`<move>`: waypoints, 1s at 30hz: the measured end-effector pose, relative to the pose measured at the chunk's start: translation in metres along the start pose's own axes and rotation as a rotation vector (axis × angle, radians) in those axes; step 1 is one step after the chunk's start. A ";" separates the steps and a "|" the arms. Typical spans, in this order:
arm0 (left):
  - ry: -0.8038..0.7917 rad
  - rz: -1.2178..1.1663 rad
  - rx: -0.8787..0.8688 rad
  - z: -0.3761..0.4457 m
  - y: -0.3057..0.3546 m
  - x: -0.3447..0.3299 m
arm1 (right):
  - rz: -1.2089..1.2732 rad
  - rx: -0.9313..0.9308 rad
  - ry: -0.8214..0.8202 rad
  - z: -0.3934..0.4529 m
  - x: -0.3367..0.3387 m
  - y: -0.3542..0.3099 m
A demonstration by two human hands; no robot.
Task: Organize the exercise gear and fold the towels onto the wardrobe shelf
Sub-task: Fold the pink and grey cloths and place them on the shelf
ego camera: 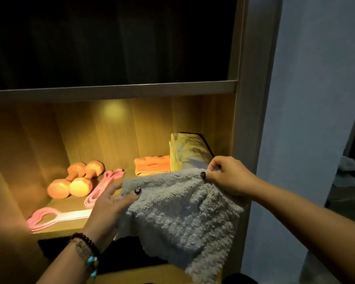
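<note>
A fluffy grey towel (178,212) hangs over the front edge of the lit wardrobe shelf (70,203). My right hand (228,175) pinches its upper right corner. Stretched out flat, my left hand (109,206) has its thumb lying on the towel's left edge. Two pink dumbbells (76,180) lie side by side at the shelf's middle left. One pink resistance band (105,187) lies beside them, another (49,219) at the front left. A folded orange towel (152,166) sits at the back, next to a folded yellow towel (187,150) that stands against the right wall.
The wardrobe's right side panel (248,119) stands just beyond my right hand. A dark upper compartment (111,42) lies above the shelf board (111,91). Below the lit shelf is a dark opening (119,255). A pale wall (307,99) is on the right.
</note>
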State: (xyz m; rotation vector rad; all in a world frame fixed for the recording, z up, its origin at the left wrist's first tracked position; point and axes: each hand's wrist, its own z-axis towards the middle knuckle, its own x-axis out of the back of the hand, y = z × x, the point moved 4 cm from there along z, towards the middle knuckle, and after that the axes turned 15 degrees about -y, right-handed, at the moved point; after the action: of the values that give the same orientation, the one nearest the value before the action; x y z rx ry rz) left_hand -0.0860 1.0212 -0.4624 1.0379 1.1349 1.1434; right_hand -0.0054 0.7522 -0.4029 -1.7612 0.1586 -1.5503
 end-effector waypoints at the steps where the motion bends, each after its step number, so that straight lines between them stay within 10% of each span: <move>1: -0.017 0.022 -0.016 -0.001 -0.003 -0.003 | 0.078 0.018 -0.033 -0.003 0.000 -0.002; 11: -0.072 0.048 -0.093 -0.023 -0.027 -0.030 | 0.804 0.135 -0.348 -0.056 -0.011 -0.013; 21: 0.189 -0.094 -0.239 -0.052 -0.051 -0.074 | 0.142 0.277 0.067 -0.085 -0.066 -0.017; 30: 0.017 0.175 -0.038 -0.062 -0.085 -0.076 | -0.003 0.434 0.174 -0.091 -0.055 -0.033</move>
State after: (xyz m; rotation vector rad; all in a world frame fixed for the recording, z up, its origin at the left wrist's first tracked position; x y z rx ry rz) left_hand -0.1406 0.9366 -0.5451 1.1171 1.0467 1.3089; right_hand -0.1127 0.7640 -0.4299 -1.2898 -0.0919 -1.5978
